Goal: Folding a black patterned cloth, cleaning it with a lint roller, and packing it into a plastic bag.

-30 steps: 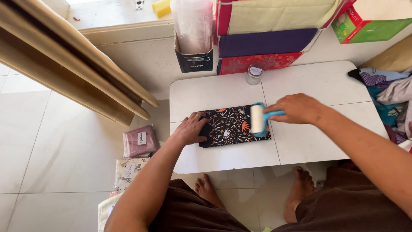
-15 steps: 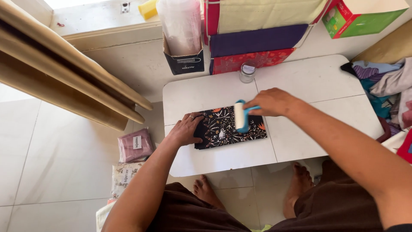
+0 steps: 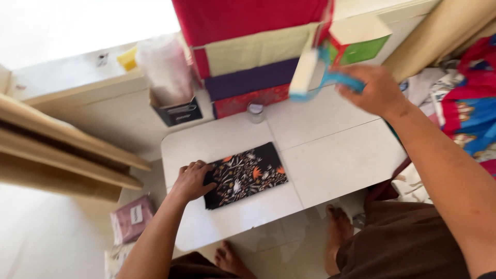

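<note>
The left hand (image 3: pixel 192 181) lies flat, palm down, on the small white table (image 3: pixel 341 165), its fingers spread narrowly and pressing the left edge of a folded black cloth with a floral print (image 3: pixel 243 174). The forearm comes up from the table's near edge, wrist straight. The cloth sits on the left half of the table, tilted a little, its near edge close to the table's near edge and its left end near the left edge.

The right hand (image 3: pixel 374 90) is raised above the far right corner, well clear of the surface, fist closed around the blue handle of a lint roller (image 3: pixel 310 75); the white roller head points left and is blurred. The arm slants in from the near right.

The right half of the table is bare, so there is open room beside the cloth. One small clear jar with a white lid (image 3: pixel 255 111) stands at the far edge, near the middle seam. Behind that edge a stack of folded fabrics (image 3: pixel 248 80) in red, cream and purple stands just beside the table, and a dark box (image 3: pixel 178 112) holding a plastic-wrapped roll sits off the far left corner. One pink packet (image 3: pixel 132 219) lies on the floor to the left. Two bare feet show below the near edge.
</note>
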